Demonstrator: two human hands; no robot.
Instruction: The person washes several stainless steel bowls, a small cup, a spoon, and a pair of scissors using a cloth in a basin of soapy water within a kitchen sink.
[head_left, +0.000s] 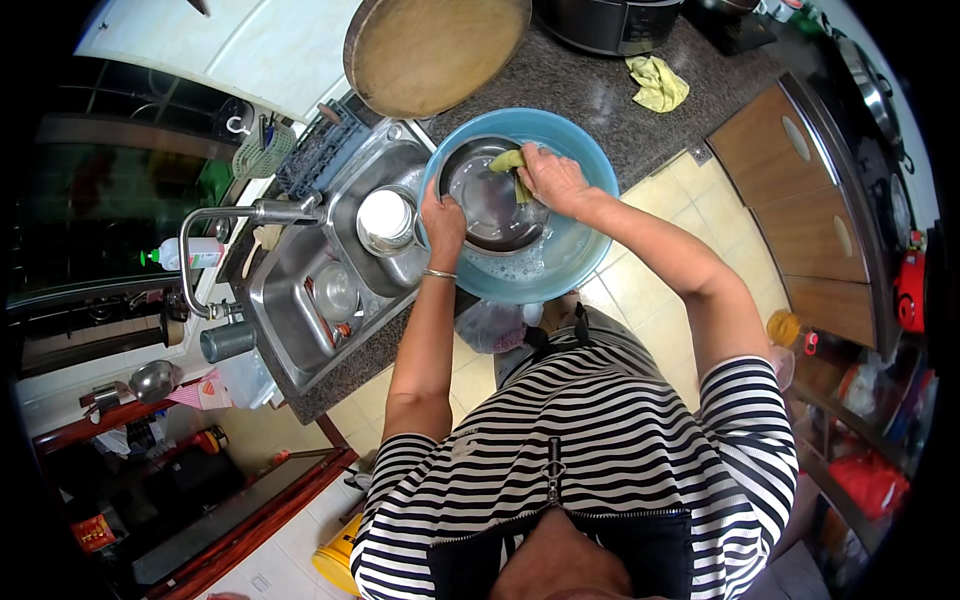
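A large blue plastic basin (600, 161) with sudsy water stands at the counter's front edge, overlapping the sink's corner. Inside it a stainless steel bowl (499, 202) is tilted towards me. My left hand (446, 225) grips the bowl's left rim, with the thumb on the inner side. In my right hand (555, 180) is a yellow-green cloth (508, 160), held against the bowl's inside near its upper right rim. Part of the cloth hangs below my fingers.
A double steel sink (300, 360) on the left holds stacked white bowls (385, 214), a glass bowl (335, 291) and chopsticks. The faucet (225, 212) reaches over it. Behind the basin are a large round board (435, 56), a crumpled yellow cloth (658, 84) and a black cooker (611, 26).
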